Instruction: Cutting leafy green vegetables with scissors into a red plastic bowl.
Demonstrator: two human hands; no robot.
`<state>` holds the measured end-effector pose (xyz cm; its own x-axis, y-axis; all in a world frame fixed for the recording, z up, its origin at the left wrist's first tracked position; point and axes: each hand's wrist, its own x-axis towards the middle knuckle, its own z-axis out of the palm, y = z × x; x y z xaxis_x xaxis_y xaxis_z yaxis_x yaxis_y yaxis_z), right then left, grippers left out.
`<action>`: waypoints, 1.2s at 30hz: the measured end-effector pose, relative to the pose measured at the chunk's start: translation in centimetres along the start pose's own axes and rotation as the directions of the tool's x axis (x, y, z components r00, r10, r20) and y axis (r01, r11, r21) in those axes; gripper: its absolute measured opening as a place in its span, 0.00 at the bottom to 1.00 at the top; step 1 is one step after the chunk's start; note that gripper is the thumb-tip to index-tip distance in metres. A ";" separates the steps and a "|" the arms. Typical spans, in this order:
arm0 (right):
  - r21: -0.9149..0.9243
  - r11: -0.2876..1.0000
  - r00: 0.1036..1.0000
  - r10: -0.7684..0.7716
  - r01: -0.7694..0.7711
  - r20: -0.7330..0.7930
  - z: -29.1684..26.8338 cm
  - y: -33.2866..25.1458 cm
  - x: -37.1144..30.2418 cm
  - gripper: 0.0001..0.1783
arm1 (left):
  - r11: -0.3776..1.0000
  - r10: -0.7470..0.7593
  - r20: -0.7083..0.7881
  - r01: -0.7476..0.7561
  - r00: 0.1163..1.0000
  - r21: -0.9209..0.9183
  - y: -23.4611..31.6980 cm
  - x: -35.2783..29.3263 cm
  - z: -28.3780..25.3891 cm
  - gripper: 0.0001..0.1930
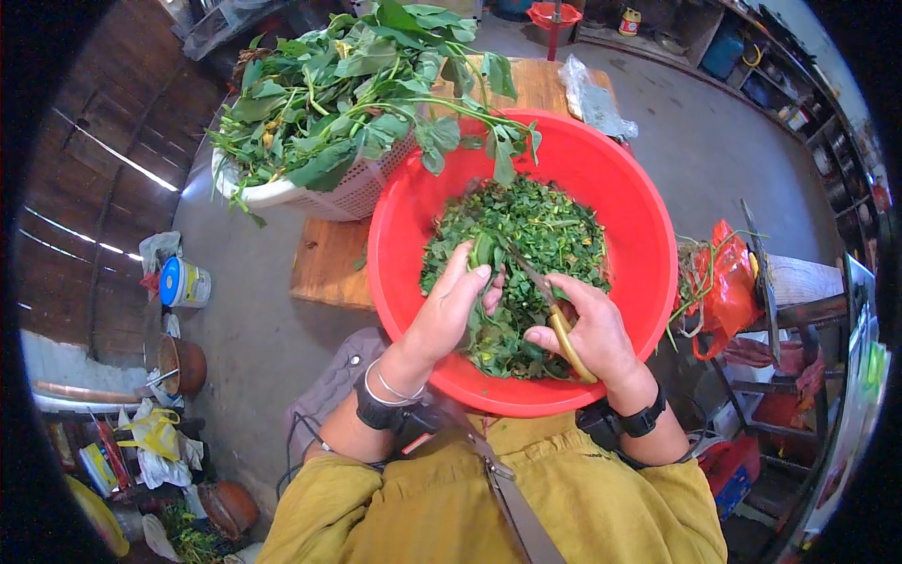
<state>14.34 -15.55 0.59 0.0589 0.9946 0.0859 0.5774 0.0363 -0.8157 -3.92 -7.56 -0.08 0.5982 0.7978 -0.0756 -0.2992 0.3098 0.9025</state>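
My left hand [445, 305] is closed around a small bunch of green leaves [484, 250] over the large red basin [644, 226]. In my right hand [598, 331] is a pair of scissors [566, 340] with yellow handles. Its dark blades point up and left, close to the bunch; whether they touch it I cannot tell. Beneath both hands, chopped greens [554, 221] cover the basin's bottom. Beyond the basin's left side, whole leafy stems [329, 122] are heaped in a pale plastic basket [331, 199], and some hang over the basin's rim.
Under the basket and basin is a wooden table [324, 263]. A clear plastic bag [592, 101] lies at its far right. To my right hangs a red plastic bag [728, 291] with stems beside it. A white bucket with a blue lid [184, 283] stands on the floor at left.
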 end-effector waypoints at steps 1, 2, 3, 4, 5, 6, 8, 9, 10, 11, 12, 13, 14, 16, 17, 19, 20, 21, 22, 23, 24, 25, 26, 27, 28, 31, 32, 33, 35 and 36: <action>-0.022 0.999 0.999 -0.024 0.025 0.024 0.0 0.0 0.0 0.36 | 1.000 0.001 -0.002 -0.001 1.000 0.001 -0.1 0.0 -0.1 0.16; -0.044 0.998 0.998 -0.047 0.049 0.048 -0.1 0.0 0.0 0.37 | 0.998 0.015 0.004 -0.015 1.000 0.054 -0.2 0.1 -0.2 0.14; -0.044 0.998 0.998 -0.047 0.049 0.049 0.0 0.2 0.0 0.37 | 0.994 0.027 0.012 -0.028 1.000 0.105 -0.3 0.1 -0.2 0.13; -0.090 0.987 0.991 -0.129 0.131 0.024 0.2 0.5 -0.1 0.38 | 0.994 0.027 0.012 -0.028 1.000 0.105 -0.5 0.2 -0.4 0.13; -0.137 0.968 0.977 -0.212 0.210 0.002 0.3 0.7 -0.2 0.39 | 0.993 0.022 0.025 -0.025 0.999 0.115 -0.6 0.2 -0.5 0.13; -0.136 0.968 0.978 -0.210 0.209 0.003 0.3 0.7 -0.2 0.39 | 0.992 0.017 0.037 -0.021 0.999 0.125 -0.7 0.1 -0.6 0.13; -0.131 0.982 0.990 -0.132 0.138 0.054 0.3 0.4 -0.2 0.40 | 0.987 0.004 0.020 -0.007 1.000 0.161 -0.7 0.0 -0.4 0.12; -0.133 0.982 0.990 -0.129 0.135 0.052 0.3 0.5 -0.2 0.40 | 0.980 -0.008 0.007 0.006 1.000 0.198 -0.7 0.1 -0.3 0.12; -0.136 0.981 0.990 -0.136 0.140 0.044 0.3 0.6 -0.1 0.39 | 0.981 -0.010 0.010 0.008 1.000 0.196 -0.6 0.1 -0.1 0.12; -0.140 0.979 0.989 -0.142 0.146 0.037 0.3 0.6 0.0 0.39 | 0.967 -0.018 -0.001 0.018 1.000 0.254 -0.6 0.1 0.0 0.12; -0.140 0.979 0.989 -0.141 0.145 0.036 0.3 0.6 -0.1 0.39 | 0.950 -0.024 -0.014 0.027 1.000 0.312 -0.5 0.1 0.1 0.13; -0.136 0.981 0.990 -0.135 0.137 0.030 0.3 0.6 -0.1 0.38 | 0.950 -0.025 -0.013 0.028 1.000 0.312 -0.5 0.0 0.1 0.13; -0.132 0.983 0.992 -0.128 0.129 0.023 0.3 0.6 -0.1 0.37 | 0.939 -0.050 0.005 0.045 0.999 0.342 -0.5 0.0 0.0 0.13; -0.147 0.985 0.996 -0.081 0.087 0.044 0.1 0.3 -0.1 0.36 | 0.926 -0.076 0.022 0.062 0.997 0.372 -0.4 0.0 -0.1 0.13; -0.162 0.986 0.997 -0.036 0.046 0.065 0.0 0.3 -0.1 0.35 | 0.922 -0.110 0.033 0.090 0.993 0.377 0.0 0.0 -0.2 0.14; -0.147 0.988 0.998 -0.051 0.055 0.032 0.1 0.3 -0.2 0.34 | 0.917 -0.144 0.046 0.116 0.988 0.382 0.3 0.0 0.1 0.15; -0.132 0.989 0.998 -0.067 0.067 -0.001 0.1 0.3 -0.2 0.32 | 0.908 -0.181 0.009 0.163 0.984 0.385 0.4 -0.1 0.3 0.16; -0.133 0.989 0.998 -0.067 0.066 -0.002 0.1 0.2 -0.2 0.32 | 0.898 -0.216 -0.029 0.210 0.976 0.386 0.5 -0.1 0.5 0.17; -0.138 0.989 0.998 -0.056 0.054 -0.009 0.1 0.1 -0.2 0.32 | 0.898 -0.216 -0.027 0.210 0.976 0.386 0.4 -0.1 0.4 0.17; -0.142 0.989 0.999 -0.045 0.042 -0.017 0.0 0.0 -0.2 0.32 | 0.897 -0.186 -0.021 0.179 0.982 0.405 0.3 0.0 0.3 0.18; -0.142 0.989 0.999 -0.045 0.042 -0.017 0.0 -0.1 -0.2 0.32 | 0.894 -0.156 -0.017 0.149 0.988 0.423 0.1 0.0 0.3 0.19; -0.102 0.995 1.000 0.006 -0.006 0.002 0.0 -0.3 -0.2 0.32 | 0.893 -0.156 -0.017 0.148 0.988 0.424 -0.1 0.0 0.1 0.19; -0.062 0.997 0.998 0.056 -0.054 0.023 0.0 -0.3 -0.2 0.32 | 0.906 -0.129 -0.015 0.124 0.991 0.406 -0.5 0.0 -0.1 0.19; -0.063 0.996 0.998 0.057 -0.055 0.022 0.1 -0.2 -0.3 0.32 | 0.917 -0.105 -0.012 0.101 0.994 0.386 -0.7 0.0 -0.1 0.19; -0.062 0.997 0.999 0.050 -0.051 -0.014 0.2 0.1 -0.3 0.32 | 0.917 -0.105 -0.011 0.101 0.994 0.385 -0.7 -0.1 0.0 0.19; -0.015 0.994 0.994 0.104 -0.104 -0.023 0.1 0.0 -0.2 0.33 | 0.942 -0.097 -0.122 0.131 0.988 0.309 -0.5 -0.1 0.1 0.17; 0.029 0.986 0.986 0.165 -0.165 0.004 0.0 -0.1 -0.2 0.34 | 0.943 -0.046 -0.065 0.065 0.997 0.326 -0.7 0.0 -0.1 0.16; 0.029 0.986 0.986 0.164 -0.164 0.004 0.0 0.1 -0.1 0.34 | 0.941 0.004 -0.003 -0.002 1.000 0.339 -0.7 0.1 -0.1 0.15; -0.108 0.991 0.996 -0.081 0.084 0.034 0.0 0.6 0.0 0.37 | 0.950 -0.008 -0.033 0.018 0.999 0.312 -0.8 0.2 -0.3 0.14; -0.106 0.991 0.996 -0.082 0.086 0.036 0.0 0.6 0.0 0.37 | 0.958 -0.022 -0.065 0.040 0.998 0.283 -0.8 0.2 -0.4 0.14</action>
<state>14.66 -15.54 0.07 -0.0180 0.9911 0.1320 0.6636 0.1106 -0.7399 -3.87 -7.41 -1.01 0.5550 0.8227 -0.1229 -0.0528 0.1823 0.9818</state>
